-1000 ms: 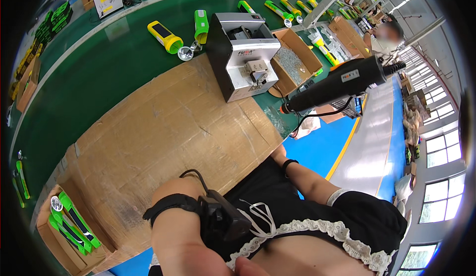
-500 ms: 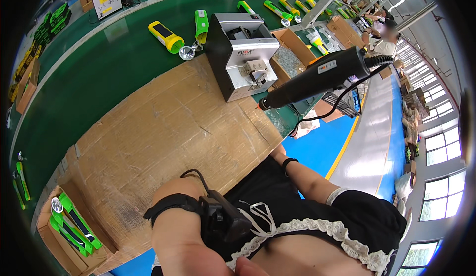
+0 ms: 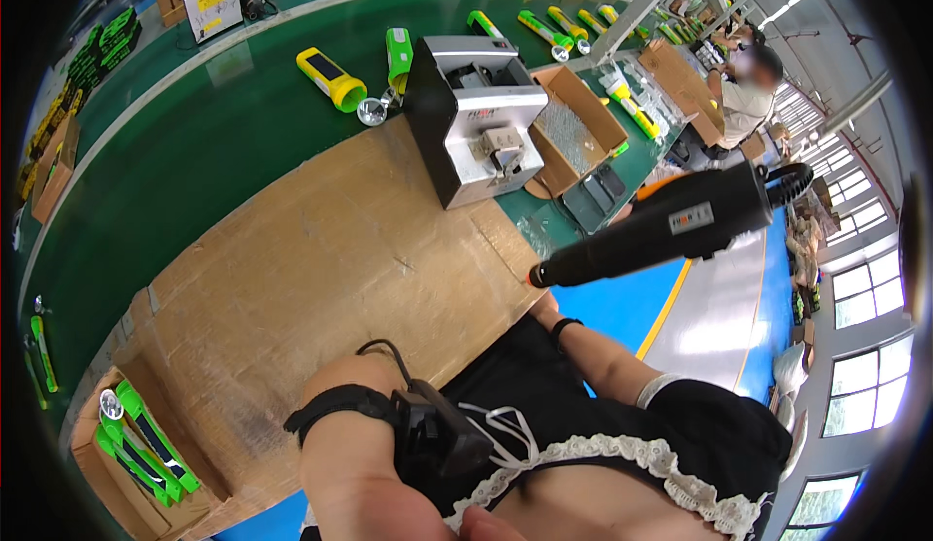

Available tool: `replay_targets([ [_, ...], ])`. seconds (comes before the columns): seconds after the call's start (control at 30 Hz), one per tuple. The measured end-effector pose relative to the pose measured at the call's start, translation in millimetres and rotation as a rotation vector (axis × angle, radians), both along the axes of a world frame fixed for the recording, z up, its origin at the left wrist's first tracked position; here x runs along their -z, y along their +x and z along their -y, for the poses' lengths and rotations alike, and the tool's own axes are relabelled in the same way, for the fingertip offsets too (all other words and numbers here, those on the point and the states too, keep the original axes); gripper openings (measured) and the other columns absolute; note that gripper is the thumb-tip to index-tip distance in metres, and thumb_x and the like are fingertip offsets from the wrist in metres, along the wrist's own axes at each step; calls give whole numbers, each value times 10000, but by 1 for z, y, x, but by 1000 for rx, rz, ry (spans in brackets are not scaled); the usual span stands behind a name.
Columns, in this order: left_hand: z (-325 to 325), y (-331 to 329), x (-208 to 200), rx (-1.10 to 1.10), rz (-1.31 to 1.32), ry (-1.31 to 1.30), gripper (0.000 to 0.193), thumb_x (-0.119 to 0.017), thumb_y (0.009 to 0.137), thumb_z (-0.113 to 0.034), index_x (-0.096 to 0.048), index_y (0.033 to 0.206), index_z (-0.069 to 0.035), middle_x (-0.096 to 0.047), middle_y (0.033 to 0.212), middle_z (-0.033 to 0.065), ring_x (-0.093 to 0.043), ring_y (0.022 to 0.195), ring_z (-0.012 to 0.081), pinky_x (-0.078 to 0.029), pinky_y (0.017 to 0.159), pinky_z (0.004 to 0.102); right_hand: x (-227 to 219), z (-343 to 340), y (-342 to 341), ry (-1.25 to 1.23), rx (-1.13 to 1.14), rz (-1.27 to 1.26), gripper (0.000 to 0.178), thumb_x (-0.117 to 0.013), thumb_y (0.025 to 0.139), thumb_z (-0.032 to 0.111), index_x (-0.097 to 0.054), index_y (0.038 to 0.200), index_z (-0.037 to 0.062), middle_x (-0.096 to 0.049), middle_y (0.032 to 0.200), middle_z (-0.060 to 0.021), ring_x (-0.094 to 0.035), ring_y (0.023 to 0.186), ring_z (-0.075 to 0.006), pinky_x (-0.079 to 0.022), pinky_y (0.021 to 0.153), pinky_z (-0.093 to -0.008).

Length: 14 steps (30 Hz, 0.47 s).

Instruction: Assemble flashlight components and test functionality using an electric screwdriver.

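Note:
My left forearm, with a black strap and a boxy black device [image 3: 437, 434] on it, rises from the cardboard sheet [image 3: 321, 249]. At the lower edge, my left hand [image 3: 398, 514] is cut off and blurred; its fingers cannot be made out. My right hand [image 3: 546, 304], wearing a dark wristband, touches the cardboard's right edge, its fingers mostly hidden. Just above it hangs a black electric screwdriver [image 3: 651, 230], tip down toward the sheet's edge, held by neither hand. Beyond the sheet stands a grey and black bench machine [image 3: 476, 118], a screw feeder by its look.
A carton of small metal parts [image 3: 573, 133] and black trays [image 3: 595, 196] stand right of the machine. Yellow [image 3: 330, 79] and green flashlights [image 3: 399, 53] line the green bench. Another carton [image 3: 87, 458] holds green flashlights at lower left. A co-worker [image 3: 748, 94] sits at far right.
The hanging screwdriver has swung right and nearer, its tip now close above my right hand. Black trays behind it have come into sight. Both hands stay in place; the view has shifted slightly.

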State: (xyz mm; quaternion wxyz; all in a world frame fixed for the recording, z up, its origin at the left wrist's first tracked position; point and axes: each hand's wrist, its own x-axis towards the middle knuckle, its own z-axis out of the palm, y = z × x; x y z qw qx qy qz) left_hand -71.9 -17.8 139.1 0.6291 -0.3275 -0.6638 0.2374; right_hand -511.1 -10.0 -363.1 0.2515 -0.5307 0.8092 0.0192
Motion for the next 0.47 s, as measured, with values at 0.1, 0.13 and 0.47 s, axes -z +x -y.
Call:
replay_targets([
  [0.1,19,-8,-19,68,49,4,120,-504,576,77,-446,480,37,-421,478,40,-425,406,137,-338,371,229,14,-10,-21,-4,-112,-20,521,-451,876,223,-396,1374,81,-374,1416,-187,-341,1320,-323,-323,1061,-390],
  [0.13,19,-11,-20,66,49,-2,120,-504,576,77,-446,480,37,-421,478,40,-425,406,137,-338,371,229,-13,-9,-3,80,-118,-22,515,-453,870,191,-402,1370,78,-365,1422,-184,-328,1328,-322,-305,1075,-386],
  [0.47,42,5,-55,-69,64,298,55,-498,507,0,-446,492,1,-380,440,41,-385,379,134,-282,370,226,-2,16,-3,37,-309,-59,431,-376,929,319,-521,1275,106,-539,1267,-170,-504,1200,-259,-408,990,-371],
])
